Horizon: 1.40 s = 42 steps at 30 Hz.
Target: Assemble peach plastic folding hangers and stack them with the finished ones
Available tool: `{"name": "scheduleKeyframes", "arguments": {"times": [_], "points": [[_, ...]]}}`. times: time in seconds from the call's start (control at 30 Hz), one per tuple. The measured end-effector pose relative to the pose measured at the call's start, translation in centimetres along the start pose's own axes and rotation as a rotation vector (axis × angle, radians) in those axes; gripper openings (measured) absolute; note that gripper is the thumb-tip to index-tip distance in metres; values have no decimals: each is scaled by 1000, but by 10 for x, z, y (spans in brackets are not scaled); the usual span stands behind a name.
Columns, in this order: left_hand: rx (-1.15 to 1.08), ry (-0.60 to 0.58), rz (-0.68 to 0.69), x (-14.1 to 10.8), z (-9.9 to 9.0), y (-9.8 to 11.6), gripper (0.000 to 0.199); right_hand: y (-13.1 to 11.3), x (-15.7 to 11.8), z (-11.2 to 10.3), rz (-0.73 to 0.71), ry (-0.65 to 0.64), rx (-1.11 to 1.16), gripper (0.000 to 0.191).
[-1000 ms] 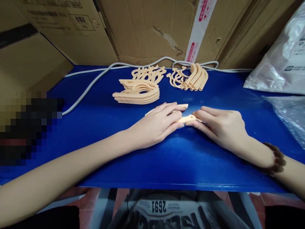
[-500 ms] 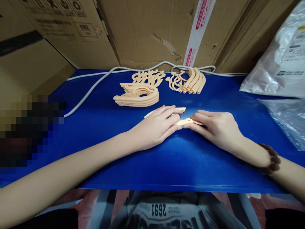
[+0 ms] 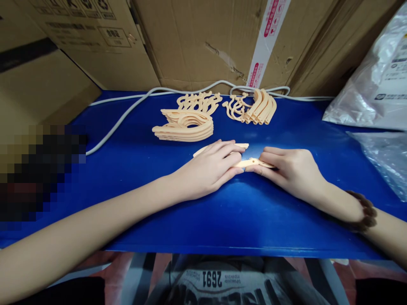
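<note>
My left hand [image 3: 211, 169] is closed over a cream plastic piece [image 3: 248, 163], pressing it near the blue table top [image 3: 203, 224]. My right hand [image 3: 291, 169] pinches a thin cream part [image 3: 266, 164] that meets the right end of that piece, by a small hole. Another cream edge [image 3: 241, 145] shows beyond my left fingers. Behind my hands lie a stack of curved cream pieces [image 3: 190, 134], a group of small cream hooks [image 3: 199, 101], and a row of curved cream arms [image 3: 261, 108] with more hooks beside it.
Cardboard boxes [image 3: 190, 42] stand along the back and left. A white cable [image 3: 124, 120] runs along the back and curves down on the left. Plastic-wrapped packages [image 3: 372, 93] lie at the right. A dark pixelated area [image 3: 41, 173] covers the left edge.
My right hand has shifted very slightly to the right along with the thin part. My left hand keeps its grip almost unmoved, and the view has shifted slightly.
</note>
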<state>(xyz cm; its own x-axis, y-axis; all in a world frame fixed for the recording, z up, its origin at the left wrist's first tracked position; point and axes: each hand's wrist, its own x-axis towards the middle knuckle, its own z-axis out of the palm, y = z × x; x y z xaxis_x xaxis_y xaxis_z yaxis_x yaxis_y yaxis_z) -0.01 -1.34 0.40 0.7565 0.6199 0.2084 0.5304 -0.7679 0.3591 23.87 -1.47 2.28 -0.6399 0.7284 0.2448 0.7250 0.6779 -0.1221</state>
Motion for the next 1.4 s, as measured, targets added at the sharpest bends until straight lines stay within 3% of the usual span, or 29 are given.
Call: {"name": "scheduleKeyframes", "arguments": {"times": [0.4,0.6,1.4], "points": [[54,-11,14,0,0,0,30,2,3,0,2,-48,77,62],[33,-15,8,1,-1,0,30,2,3,1,-35,-46,30,54],[-8,-16,6,0,-1,0,31,-4,0,-3,-16,30,-54,56]]}}
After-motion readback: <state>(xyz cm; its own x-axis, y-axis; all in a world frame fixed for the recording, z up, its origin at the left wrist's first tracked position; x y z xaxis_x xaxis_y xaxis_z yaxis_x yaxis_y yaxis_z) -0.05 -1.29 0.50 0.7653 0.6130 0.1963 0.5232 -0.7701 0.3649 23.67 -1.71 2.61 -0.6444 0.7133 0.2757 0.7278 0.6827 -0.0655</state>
